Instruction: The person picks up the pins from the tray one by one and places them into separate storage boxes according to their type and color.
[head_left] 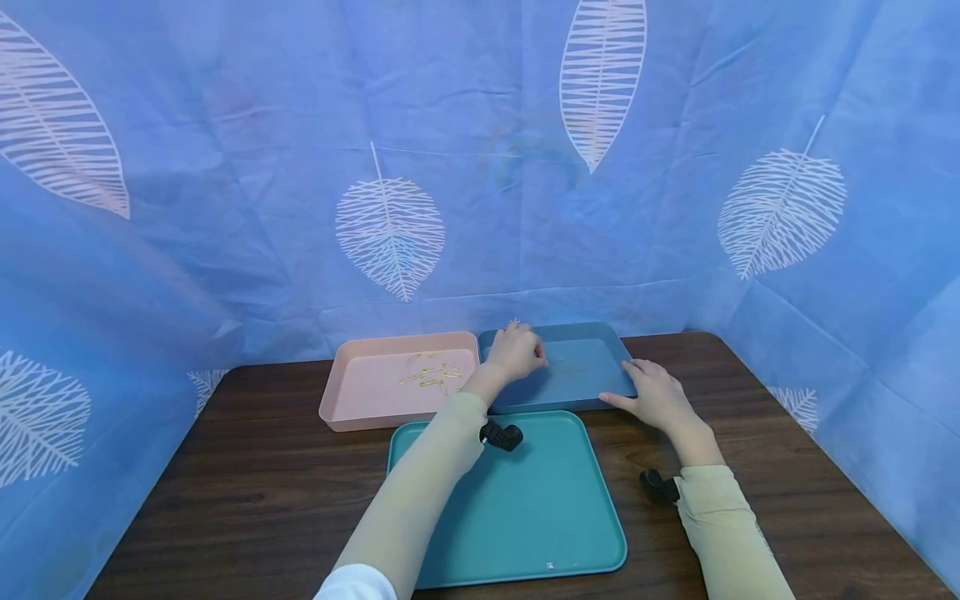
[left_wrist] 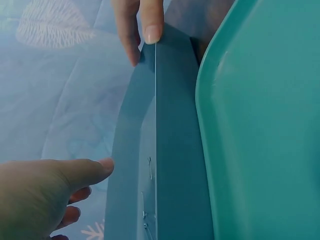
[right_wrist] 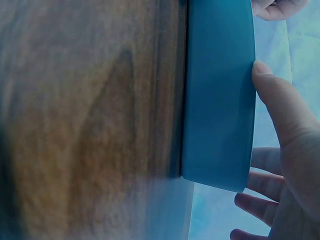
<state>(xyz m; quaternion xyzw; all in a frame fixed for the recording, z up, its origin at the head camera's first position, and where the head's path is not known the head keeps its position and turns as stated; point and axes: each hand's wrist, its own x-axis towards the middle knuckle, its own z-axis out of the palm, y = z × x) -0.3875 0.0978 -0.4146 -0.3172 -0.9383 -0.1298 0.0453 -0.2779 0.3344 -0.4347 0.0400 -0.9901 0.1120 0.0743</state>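
Observation:
My left hand (head_left: 516,352) is over the left part of the blue tray (head_left: 592,383), fingers bent loosely downward. In the left wrist view its thumb stands apart from the fingertips, and nothing shows between them. Several safety pins (left_wrist: 145,212) lie inside the blue tray. At that tray's near right corner is my right hand (head_left: 660,398), spread out. Its thumb (right_wrist: 264,70) touches the near rim, while the other fingers extend past the right end. A pink tray (head_left: 352,408) adjoins the blue one on the left and holds several gold safety pins (head_left: 431,382).
A teal tray (head_left: 532,500) lies in front of the two others, partly under my left forearm. All stand on a dark wooden table (head_left: 225,483). A blue curtain with white leaf patterns (head_left: 480,167) hangs behind the table and along its sides.

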